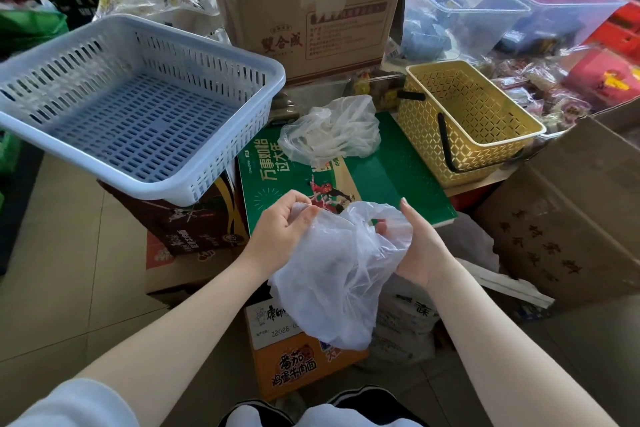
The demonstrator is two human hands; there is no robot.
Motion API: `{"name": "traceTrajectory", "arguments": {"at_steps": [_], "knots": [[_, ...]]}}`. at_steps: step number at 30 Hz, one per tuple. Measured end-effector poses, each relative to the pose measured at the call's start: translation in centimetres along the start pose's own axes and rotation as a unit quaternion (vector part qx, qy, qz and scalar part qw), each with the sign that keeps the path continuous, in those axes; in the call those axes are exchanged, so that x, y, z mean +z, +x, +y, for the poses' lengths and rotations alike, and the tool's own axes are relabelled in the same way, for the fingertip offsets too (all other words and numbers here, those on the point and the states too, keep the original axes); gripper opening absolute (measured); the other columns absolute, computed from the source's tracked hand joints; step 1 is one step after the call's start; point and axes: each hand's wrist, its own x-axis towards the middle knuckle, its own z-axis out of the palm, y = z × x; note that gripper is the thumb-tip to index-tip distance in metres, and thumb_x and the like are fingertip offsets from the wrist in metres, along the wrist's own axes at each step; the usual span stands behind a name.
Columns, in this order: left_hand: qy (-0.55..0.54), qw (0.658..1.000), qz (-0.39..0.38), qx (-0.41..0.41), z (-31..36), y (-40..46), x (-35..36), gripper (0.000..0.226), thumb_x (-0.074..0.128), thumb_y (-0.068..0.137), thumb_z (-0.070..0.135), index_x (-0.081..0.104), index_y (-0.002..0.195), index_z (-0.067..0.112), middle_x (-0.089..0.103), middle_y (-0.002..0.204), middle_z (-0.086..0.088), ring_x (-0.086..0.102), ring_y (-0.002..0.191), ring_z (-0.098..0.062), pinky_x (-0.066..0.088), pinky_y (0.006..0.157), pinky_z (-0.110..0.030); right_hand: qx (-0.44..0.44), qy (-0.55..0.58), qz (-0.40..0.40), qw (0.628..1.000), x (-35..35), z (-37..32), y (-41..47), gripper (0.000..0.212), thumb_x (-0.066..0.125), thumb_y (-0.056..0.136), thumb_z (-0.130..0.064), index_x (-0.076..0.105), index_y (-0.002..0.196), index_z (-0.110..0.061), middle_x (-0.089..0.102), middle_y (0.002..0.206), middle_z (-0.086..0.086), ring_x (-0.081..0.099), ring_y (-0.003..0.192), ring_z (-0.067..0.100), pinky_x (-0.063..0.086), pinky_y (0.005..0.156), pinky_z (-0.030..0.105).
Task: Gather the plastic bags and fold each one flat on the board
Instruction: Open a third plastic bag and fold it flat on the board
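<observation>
A thin translucent white plastic bag (332, 274) hangs crumpled between both hands, just in front of the near edge of the green board (398, 170). My left hand (280, 229) pinches its upper left edge with curled fingers. My right hand (420, 243) grips the bag's right side, fingers tucked into the plastic. A second crumpled clear plastic bag (330, 133) lies on the far part of the green board, apart from both hands.
A white slatted basket (221, 163) stands on boxes to the left. A yellow lattice basket (512, 146) with black handles sits at the board's right. An open cardboard box (311, 28) is behind. Noodle cartons (294, 367) stand below the hands. A large brown carton (568, 229) is right.
</observation>
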Motion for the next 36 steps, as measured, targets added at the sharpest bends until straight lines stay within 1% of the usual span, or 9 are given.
{"name": "traceTrajectory", "arguments": {"at_steps": [4, 9, 13, 17, 18, 21, 24, 27, 36], "knots": [[0.002, 0.998, 0.027, -0.051, -0.7, 0.3, -0.1, 0.019, 0.046, 0.094, 0.031, 0.05, 0.083, 0.016, 0.045, 0.056, 0.001, 0.038, 0.05, -0.013, 0.034, 0.051, -0.025, -0.086, 0.053, -0.01, 0.995, -0.2, -1.2, -0.1, 0.046, 0.049, 0.081, -0.055, 0.058, 0.072, -0.012, 0.054, 0.054, 0.0, 0.057, 0.053, 0.017, 0.044, 0.07, 0.033], [-0.119, 0.958, 0.139, -0.22, -3.6, 1.3, -0.7, 0.02, 0.039, 0.099, 0.027, 0.051, 0.085, 0.018, 0.053, 0.085, -0.007, 0.051, 0.077, -0.02, 0.041, 0.064, -0.031, -0.216, 0.161, -0.031, 0.963, -2.1, -2.7, 0.3, 0.021, 0.062, 0.078, -0.034, 0.048, 0.08, -0.019, 0.05, 0.054, -0.005, 0.051, 0.048, 0.01, 0.047, 0.069, 0.028], [-0.081, 0.929, 0.244, -0.266, -5.6, 1.0, -2.3, 0.018, 0.04, 0.098, 0.025, 0.051, 0.092, 0.013, 0.05, 0.08, -0.004, 0.049, 0.082, -0.023, 0.041, 0.071, -0.033, -0.248, 0.167, 0.206, 0.932, -5.5, -3.7, 1.3, 0.017, 0.05, 0.091, -0.003, 0.049, 0.085, -0.019, 0.048, 0.07, 0.0, 0.046, 0.036, 0.005, 0.042, 0.044, 0.017], [0.037, 0.967, 0.181, -0.177, -4.7, 0.1, -1.8, 0.019, 0.04, 0.098, 0.027, 0.049, 0.089, 0.012, 0.045, 0.072, -0.002, 0.042, 0.066, -0.016, 0.033, 0.059, -0.029, -0.157, -0.02, 0.34, 0.927, -7.4, -2.8, 2.5, 0.011, 0.061, 0.089, -0.018, 0.058, 0.094, -0.009, 0.055, 0.081, 0.009, 0.061, 0.054, 0.014, 0.049, 0.05, 0.024], [0.042, 0.972, 0.165, -0.161, -4.4, 0.1, -1.7, 0.019, 0.041, 0.097, 0.028, 0.049, 0.088, 0.014, 0.044, 0.069, -0.002, 0.041, 0.062, -0.016, 0.032, 0.058, -0.03, -0.105, -0.143, 0.365, 0.914, -7.4, -2.5, 2.8, 0.037, 0.065, 0.085, -0.028, 0.055, 0.111, -0.005, 0.058, 0.096, 0.015, 0.064, 0.076, 0.022, 0.052, 0.065, 0.031], [0.029, 0.986, 0.115, -0.114, -3.1, 0.2, -1.2, 0.02, 0.039, 0.097, 0.033, 0.047, 0.084, 0.019, 0.04, 0.06, -0.001, 0.036, 0.052, -0.014, 0.032, 0.056, -0.031, -0.118, -0.465, 0.442, 0.758, -4.9, -0.6, 2.3, 0.072, 0.063, 0.085, -0.035, 0.025, 0.141, -0.01, 0.033, 0.143, 0.018, 0.035, 0.129, 0.036, 0.031, 0.105, 0.044], [0.037, 0.994, 0.078, -0.062, -1.6, -0.1, -0.4, 0.023, 0.039, 0.094, 0.038, 0.047, 0.082, 0.02, 0.037, 0.056, 0.003, 0.035, 0.051, -0.011, 0.035, 0.057, -0.029, -0.337, -0.558, 0.233, 0.721, 0.2, 2.3, 0.8, 0.043, 0.06, 0.089, -0.026, 0.047, 0.128, -0.013, 0.043, 0.138, 0.006, 0.037, 0.129, 0.021, 0.028, 0.104, 0.031], [0.03, 0.997, 0.064, -0.016, -0.2, -0.6, 0.2, 0.024, 0.038, 0.089, 0.043, 0.046, 0.083, 0.021, 0.037, 0.05, 0.008, 0.034, 0.048, -0.006, 0.033, 0.051, -0.024, -0.383, -0.615, 0.031, 0.689, 3.3, 4.4, 0.5, 0.028, 0.065, 0.085, -0.031, 0.06, 0.109, -0.016, 0.046, 0.136, 0.003, 0.04, 0.127, 0.019, 0.032, 0.102, 0.034], [0.035, 0.995, 0.074, 0.059, 1.8, -1.6, -0.8, 0.021, 0.037, 0.091, 0.036, 0.042, 0.077, 0.021, 0.036, 0.047, 0.009, 0.031, 0.043, -0.006, 0.028, 0.044, -0.02, -0.541, -0.615, 0.031, 0.573, 6.5, 5.4, 0.1, 0.02, 0.053, 0.087, -0.028, 0.062, 0.083, -0.01, 0.061, 0.087, 0.002, 0.056, 0.081, 0.021, 0.047, 0.072, 0.031]]}}
